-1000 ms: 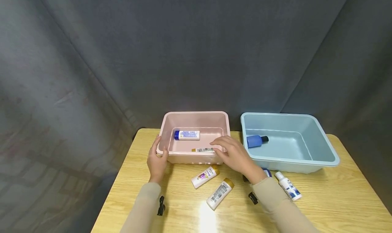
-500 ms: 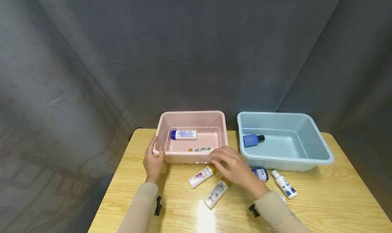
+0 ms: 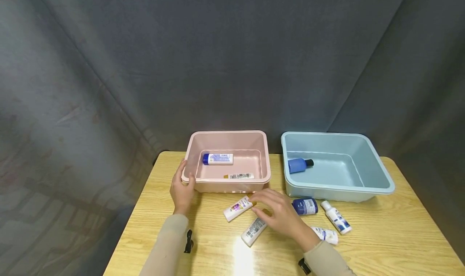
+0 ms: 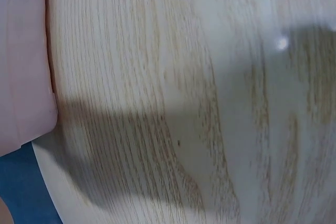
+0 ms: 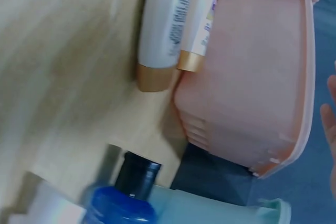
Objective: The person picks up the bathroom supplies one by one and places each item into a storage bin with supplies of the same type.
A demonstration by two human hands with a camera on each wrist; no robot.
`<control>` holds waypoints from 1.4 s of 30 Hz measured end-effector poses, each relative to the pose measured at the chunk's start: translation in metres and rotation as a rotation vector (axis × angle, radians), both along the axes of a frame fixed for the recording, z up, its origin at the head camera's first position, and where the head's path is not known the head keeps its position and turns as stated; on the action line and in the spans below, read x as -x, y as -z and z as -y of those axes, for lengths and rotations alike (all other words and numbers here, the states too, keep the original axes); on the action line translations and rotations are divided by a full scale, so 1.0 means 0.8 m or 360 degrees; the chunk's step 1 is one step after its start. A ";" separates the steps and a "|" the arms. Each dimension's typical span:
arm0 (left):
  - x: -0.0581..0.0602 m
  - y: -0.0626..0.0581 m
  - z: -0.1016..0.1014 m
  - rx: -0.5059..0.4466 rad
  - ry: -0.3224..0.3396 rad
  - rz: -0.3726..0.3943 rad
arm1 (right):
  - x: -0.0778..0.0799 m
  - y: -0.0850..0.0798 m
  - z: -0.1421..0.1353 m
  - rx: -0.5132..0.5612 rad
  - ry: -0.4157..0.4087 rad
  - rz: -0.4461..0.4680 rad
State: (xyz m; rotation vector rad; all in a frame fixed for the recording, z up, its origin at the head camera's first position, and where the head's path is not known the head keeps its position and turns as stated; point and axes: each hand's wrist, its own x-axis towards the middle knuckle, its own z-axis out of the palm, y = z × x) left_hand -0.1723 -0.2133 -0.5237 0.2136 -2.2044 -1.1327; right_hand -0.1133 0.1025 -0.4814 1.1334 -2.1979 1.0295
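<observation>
My left hand (image 3: 183, 192) grips the front left corner of the pink bin (image 3: 232, 186), thumb at the front rim and fingers along the side. In the bin lie a white bottle with a blue cap (image 3: 220, 159) and a white bottle with a gold cap (image 3: 240, 176). My right hand (image 3: 277, 211) hovers over the table with loosely bent fingers and nothing in them. Below it are two more white bottles with gold caps, one nearer the bin (image 3: 235, 210) and one nearer me (image 3: 252, 233). The hand overlaps their cap ends in the head view.
Right of the pink bin stands a light blue bin (image 3: 338, 193) with a blue black-capped bottle (image 3: 297, 166) inside. In front of it lie a dark blue bottle (image 3: 305, 206), a white bottle with blue print (image 3: 337, 218) and another white bottle (image 3: 326, 235). A dark curtain (image 3: 232, 58) hangs behind.
My right hand has moved from over the pink bin's front rim back toward me, down over the gold-capped bottles. The left hand stays on the bin's corner.
</observation>
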 end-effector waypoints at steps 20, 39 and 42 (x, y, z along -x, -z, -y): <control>0.001 -0.001 -0.002 -0.0050 -0.0007 0.0043 | -0.022 0.050 -0.005 -0.0136 0.0042 0.0220; -0.003 -0.004 -0.004 -0.0081 0.0017 0.0062 | -0.028 0.065 -0.013 -0.0493 0.0111 0.0731; -0.003 -0.005 -0.004 -0.0097 0.0031 0.0068 | -0.026 0.068 -0.015 -0.0512 0.0111 0.0770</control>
